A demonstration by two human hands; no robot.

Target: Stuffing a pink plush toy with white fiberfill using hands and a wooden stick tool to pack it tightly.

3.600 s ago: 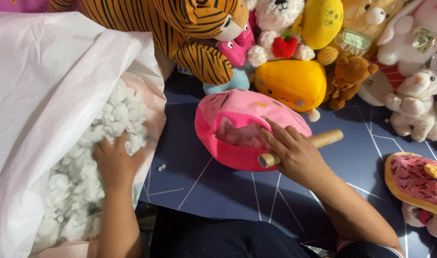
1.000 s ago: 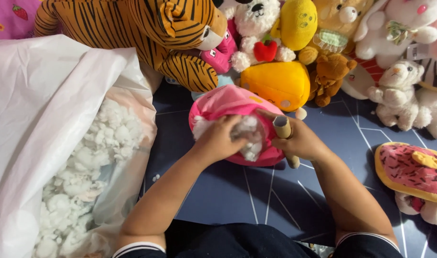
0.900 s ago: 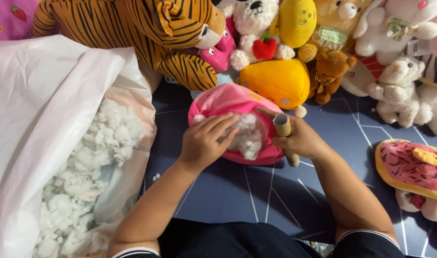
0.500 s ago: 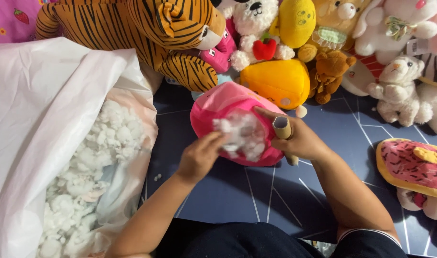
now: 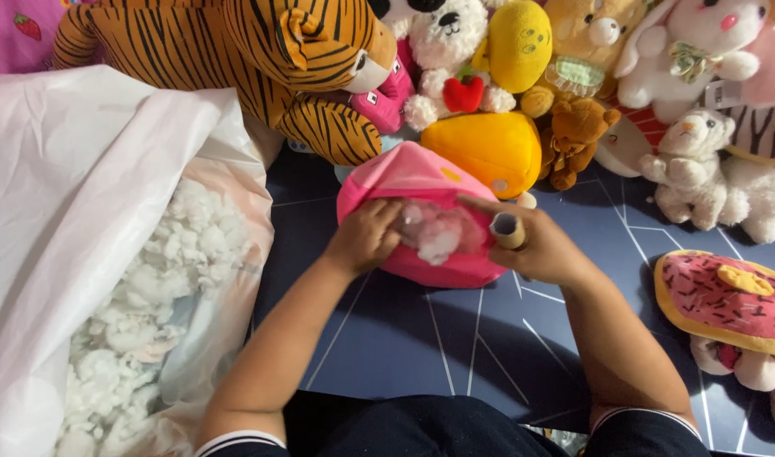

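A pink plush toy (image 5: 413,182) lies on the dark blue mat (image 5: 455,338) in front of me, its opening facing me with white stuffing (image 5: 438,237) bulging out. My left hand (image 5: 366,237) presses against the left edge of that opening, fingers curled on the stuffing and fabric. My right hand (image 5: 531,245) grips the toy's right edge and a short wooden stick (image 5: 507,228) that points toward the camera.
A large white plastic bag (image 5: 74,195) full of loose white stuffing (image 5: 163,296) lies open at the left. A striped tiger plush (image 5: 260,59), an orange plush (image 5: 489,148), bears and rabbits crowd the back. A pink doughnut-like plush (image 5: 726,300) lies at the right.
My left hand left the bag of stuffing, brought a clump to the pink toy and now pushes it into the opening. The right hand kept holding the toy and stick.
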